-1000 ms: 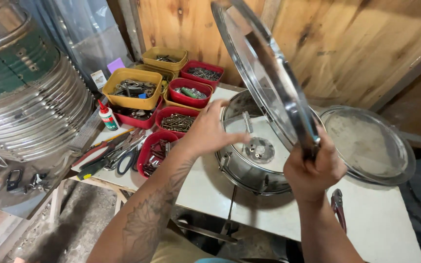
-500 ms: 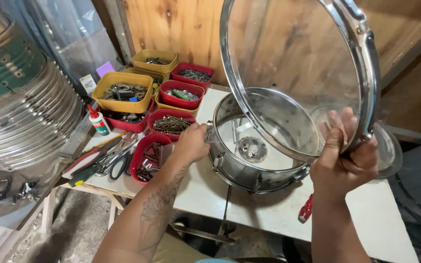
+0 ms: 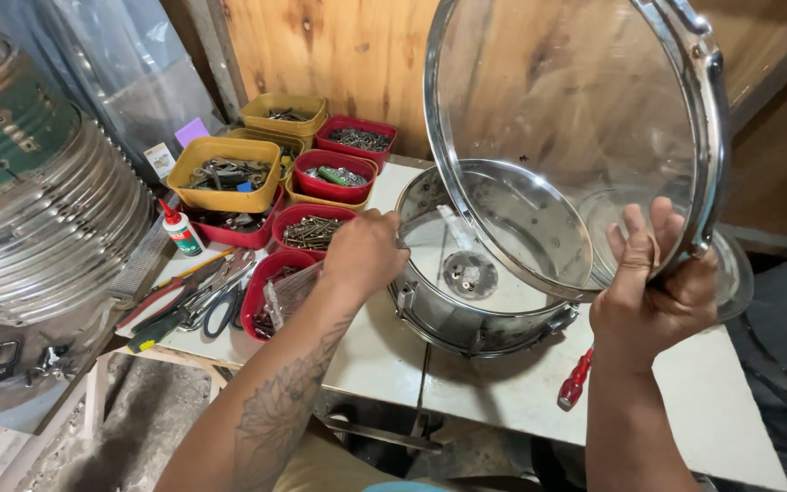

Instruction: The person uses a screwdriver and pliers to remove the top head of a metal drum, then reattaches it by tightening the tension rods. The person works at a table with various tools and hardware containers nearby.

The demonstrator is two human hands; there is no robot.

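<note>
the left hand (image 3: 363, 252) rests closed over the near rim of the chrome drum shell (image 3: 489, 278) on the white table (image 3: 512, 392). just left of it stand red trays of screws (image 3: 313, 228). the right hand (image 3: 653, 287) grips the clear drumhead hoop (image 3: 585, 137), raised tilted above the shell.

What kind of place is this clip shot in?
Probably a small drum repair workshop: a chrome drum shell on a white table, red and yellow trays of screws, hand tools and plywood walls.
</note>
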